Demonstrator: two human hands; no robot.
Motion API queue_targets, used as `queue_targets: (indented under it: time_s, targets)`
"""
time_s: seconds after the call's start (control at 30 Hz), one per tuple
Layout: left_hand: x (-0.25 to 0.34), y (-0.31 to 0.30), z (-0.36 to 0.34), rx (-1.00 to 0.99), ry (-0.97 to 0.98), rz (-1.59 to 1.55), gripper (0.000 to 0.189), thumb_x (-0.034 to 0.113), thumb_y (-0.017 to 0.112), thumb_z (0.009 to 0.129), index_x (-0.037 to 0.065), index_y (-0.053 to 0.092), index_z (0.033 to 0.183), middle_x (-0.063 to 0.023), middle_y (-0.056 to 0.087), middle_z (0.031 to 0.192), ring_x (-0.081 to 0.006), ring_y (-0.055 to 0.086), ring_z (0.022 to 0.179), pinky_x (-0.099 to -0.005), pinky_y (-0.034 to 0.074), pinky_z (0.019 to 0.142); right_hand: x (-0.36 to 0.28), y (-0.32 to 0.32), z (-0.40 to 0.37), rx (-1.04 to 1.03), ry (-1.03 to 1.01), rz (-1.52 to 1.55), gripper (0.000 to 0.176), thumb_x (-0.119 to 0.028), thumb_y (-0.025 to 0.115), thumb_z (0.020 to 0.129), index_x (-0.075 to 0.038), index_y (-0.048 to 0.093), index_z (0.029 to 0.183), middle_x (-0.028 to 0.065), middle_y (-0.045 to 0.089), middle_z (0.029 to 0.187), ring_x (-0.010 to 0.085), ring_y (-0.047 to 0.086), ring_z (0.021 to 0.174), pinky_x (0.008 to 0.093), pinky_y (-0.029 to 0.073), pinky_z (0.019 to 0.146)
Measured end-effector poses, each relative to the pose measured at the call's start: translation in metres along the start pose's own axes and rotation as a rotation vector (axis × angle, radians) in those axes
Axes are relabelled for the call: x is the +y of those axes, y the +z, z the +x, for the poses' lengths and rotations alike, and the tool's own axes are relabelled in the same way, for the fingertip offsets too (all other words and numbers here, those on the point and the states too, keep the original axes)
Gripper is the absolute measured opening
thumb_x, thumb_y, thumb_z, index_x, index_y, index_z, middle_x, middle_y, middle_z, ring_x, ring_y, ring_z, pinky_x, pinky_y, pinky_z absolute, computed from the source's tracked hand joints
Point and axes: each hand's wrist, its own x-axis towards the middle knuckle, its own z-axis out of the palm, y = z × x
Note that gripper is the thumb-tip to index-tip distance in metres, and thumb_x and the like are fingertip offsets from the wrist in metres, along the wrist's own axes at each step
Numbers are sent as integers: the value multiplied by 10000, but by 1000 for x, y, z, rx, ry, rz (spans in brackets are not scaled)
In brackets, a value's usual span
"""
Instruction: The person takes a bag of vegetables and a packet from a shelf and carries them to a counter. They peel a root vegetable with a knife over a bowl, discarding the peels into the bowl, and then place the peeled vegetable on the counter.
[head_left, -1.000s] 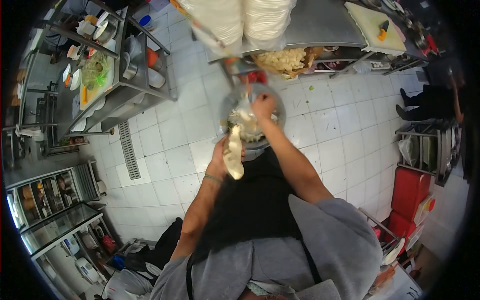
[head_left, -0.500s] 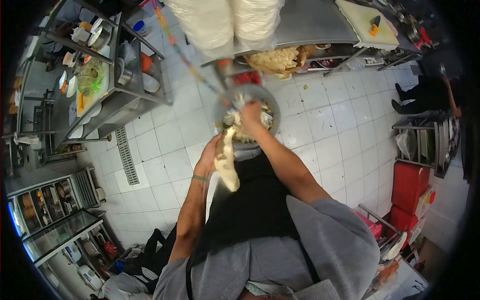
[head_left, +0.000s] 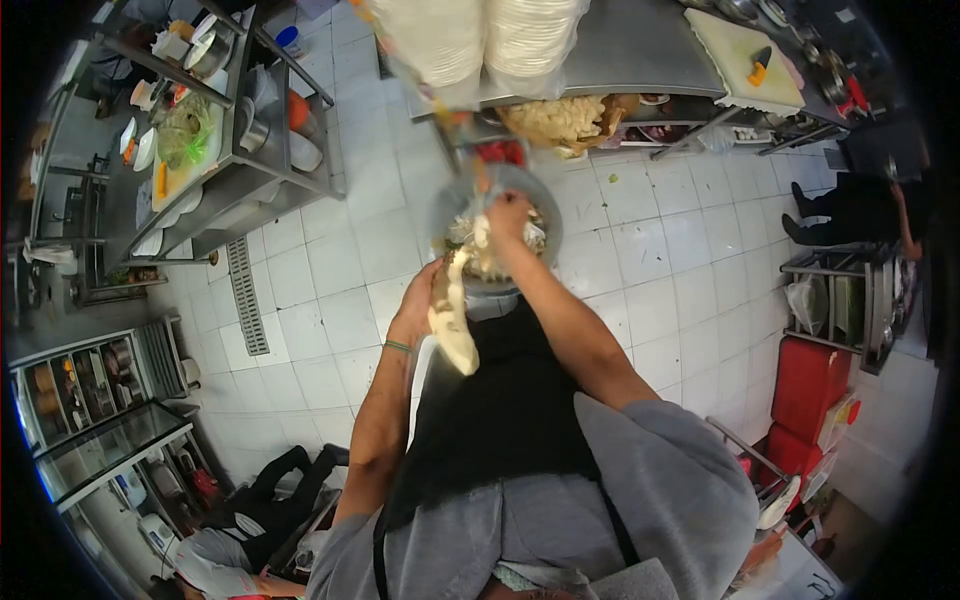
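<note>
A long, pale, curved piece of food (head_left: 453, 325), partly brown on its surface, lies in my left hand (head_left: 420, 300), whose fingers wrap its side. My right hand (head_left: 510, 215) is closed above the grey bin (head_left: 548, 200), near the upper end of the pale piece; what its fingers hold is too blurred to make out. Inside the bin are mixed pale and dark scraps (head_left: 488, 262).
Wrapped stacks of white containers (head_left: 530, 45) stand beyond the bin by a steel table (head_left: 640, 50) with a cutting board (head_left: 735, 55). A steel shelf unit (head_left: 290, 165) is at left. One person (head_left: 270, 500) is at lower left, another (head_left: 850, 215) at right.
My right hand has moved slightly up and stays over the bin. The person at lower left shows more fully. The surroundings have shifted a little with the camera.
</note>
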Motion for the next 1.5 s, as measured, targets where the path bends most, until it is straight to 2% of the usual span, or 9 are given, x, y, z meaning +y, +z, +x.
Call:
queue_targets:
  time_s: [0.23,0.37,0.47,0.53,0.77,0.9,0.97,1.13,1.5]
  targets:
    - [2,-14,2,94,83,182,367,388,459,1004,55,601,1062,-54,649,776,-181,610,565,-336,542,513,99,2,74,58,67,-152,217,-118,554,876,72,555,979,275,639,948,385,653,861,456,510,767]
    - [2,-16,8,201,120,334,359,386,484,998,61,625,1059,-24,646,840,-143,601,614,-293,529,553,19,11,-4,-38,-7,-178,295,-113,565,855,100,547,1060,281,651,982,402,660,916,449,516,799]
    - [11,-2,0,181,106,273,356,383,470,998,65,624,1043,-35,640,833,-156,600,614,-315,531,563,126,14,78,180,13,-213,226,-87,563,846,71,603,1002,267,668,965,386,673,933,451,546,689]
    - [16,-17,2,142,111,198,364,384,442,1001,66,612,1055,-53,639,834,-185,616,633,-347,543,578,18,-5,26,145,194,-165,208,-73,597,834,51,589,1002,211,664,911,328,684,815,434,547,596]
    - [11,-17,19,68,49,-108,433,408,354,1018,75,540,1221,-119,642,850,-277,652,688,-474,597,676,0,-5,-31,-252,189,145,256,-66,590,860,4,508,1092,103,561,810,178,567,648,316,461,565]
    - [9,-20,29,-150,77,-242,470,460,338,1033,86,535,1238,-104,667,957,-241,672,807,-455,588,714,-5,-10,-66,-322,64,-80,280,-87,579,869,15,508,1120,97,586,848,188,581,727,306,475,667]
    - [18,16,17,16,81,-252,418,411,339,1039,87,557,1187,-105,675,976,-239,677,845,-447,582,725,-9,-11,-74,-357,96,-107,292,-103,586,864,21,518,1119,105,606,873,198,588,766,304,481,714]
    - [14,17,33,47,44,-243,354,345,367,1028,78,573,1134,-107,681,969,-253,678,816,-441,586,710,19,-1,-69,-249,-278,-362,315,-105,547,845,28,526,1130,290,638,937,440,636,899,463,489,787]
    - [-1,4,32,89,-79,-152,423,448,479,965,44,599,997,-115,655,734,-261,611,505,-393,539,454,37,-3,-14,-15,-327,-331,328,-121,543,864,22,521,1158,259,665,846,414,658,794,471,494,731]
